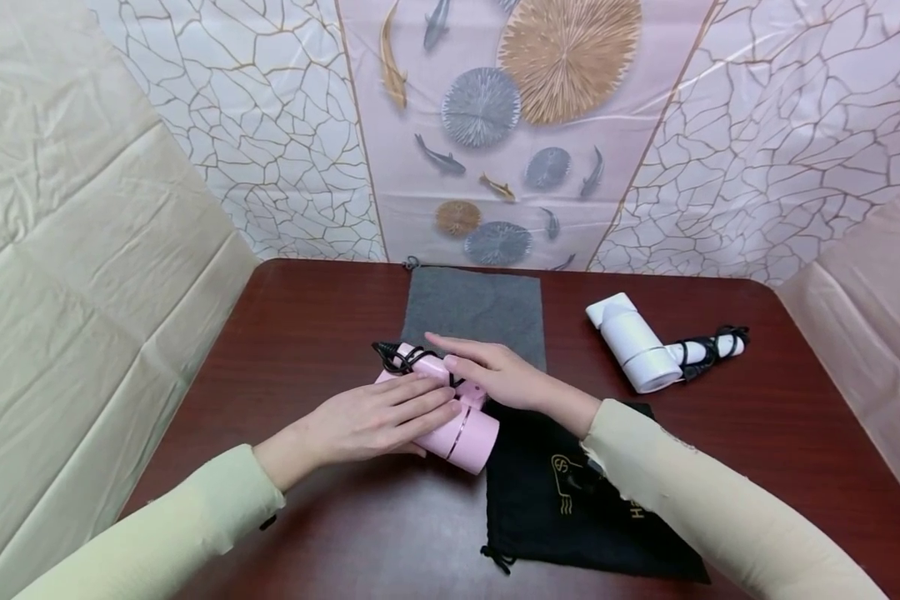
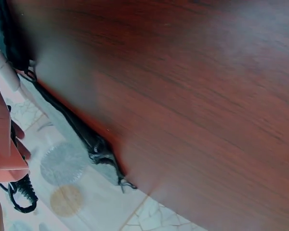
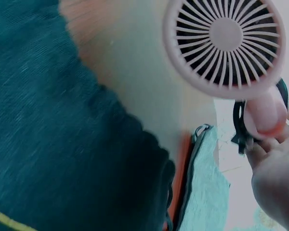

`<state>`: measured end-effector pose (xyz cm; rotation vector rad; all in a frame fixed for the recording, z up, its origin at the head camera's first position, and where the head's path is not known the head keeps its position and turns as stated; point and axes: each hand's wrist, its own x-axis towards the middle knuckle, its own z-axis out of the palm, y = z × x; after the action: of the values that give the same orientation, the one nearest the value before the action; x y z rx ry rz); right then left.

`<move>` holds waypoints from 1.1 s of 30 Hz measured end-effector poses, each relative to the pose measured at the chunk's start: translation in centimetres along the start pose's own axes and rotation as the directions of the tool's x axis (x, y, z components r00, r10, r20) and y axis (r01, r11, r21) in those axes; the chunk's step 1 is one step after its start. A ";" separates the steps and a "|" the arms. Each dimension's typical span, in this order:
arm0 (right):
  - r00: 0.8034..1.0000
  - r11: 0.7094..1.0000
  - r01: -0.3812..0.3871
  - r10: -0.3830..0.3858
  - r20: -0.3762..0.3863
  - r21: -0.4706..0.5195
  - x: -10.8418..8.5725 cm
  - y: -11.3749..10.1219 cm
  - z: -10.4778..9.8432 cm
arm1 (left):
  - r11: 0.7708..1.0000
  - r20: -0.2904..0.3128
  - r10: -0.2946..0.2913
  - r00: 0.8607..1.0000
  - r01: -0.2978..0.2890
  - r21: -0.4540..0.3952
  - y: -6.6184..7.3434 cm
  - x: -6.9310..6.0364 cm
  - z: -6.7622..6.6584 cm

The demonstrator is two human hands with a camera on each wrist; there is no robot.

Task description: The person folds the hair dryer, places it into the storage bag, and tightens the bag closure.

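Note:
A pink hair dryer (image 1: 474,440) with its handle folded against the body is between both hands in the head view. The left hand (image 1: 390,421) lies across the barrel, fingers over the top and thumb at the near side, gripping it. Straight fingers of the right hand (image 1: 498,375) touch the handle and its wound black cord (image 1: 390,354). In the right wrist view, the round slotted grille of the pink hair dryer (image 3: 226,34) faces the camera, with the right hand (image 3: 279,178) beside the handle. Part of the pink hair dryer (image 2: 2,144) shows at the left wrist view's edge.
A black drawstring bag (image 1: 525,508) with gold print lies under the right forearm. Behind the hands is a flat grey bag (image 1: 472,304). A white hair dryer (image 1: 637,350), black cord round its handle, lies at the right of the brown table (image 1: 307,317). Patterned cloth hangs behind.

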<state>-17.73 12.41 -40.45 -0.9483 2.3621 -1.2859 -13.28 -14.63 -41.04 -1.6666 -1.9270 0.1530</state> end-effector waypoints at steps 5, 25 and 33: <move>1.000 0.999 -0.017 0.016 -0.024 -0.039 -1.5 0.4 -1.0 | 0.999 0.015 -0.041 0.999 0.041 -0.023 0.3 -1.3 0.0; 0.999 0.982 0.032 -0.037 -0.023 -0.188 -5.9 2.1 -2.6 | 0.985 0.012 -0.109 0.994 0.109 -0.136 2.4 -2.4 2.7; 1.000 0.977 -0.015 0.016 0.004 -0.211 -7.1 1.6 -2.8 | 0.986 0.007 -0.102 0.995 0.102 -0.128 2.4 -2.0 3.7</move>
<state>-14.61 19.53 -40.66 -0.9896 2.5342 -1.0392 -12.89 -14.94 -45.92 -1.6437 -2.0554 -0.0116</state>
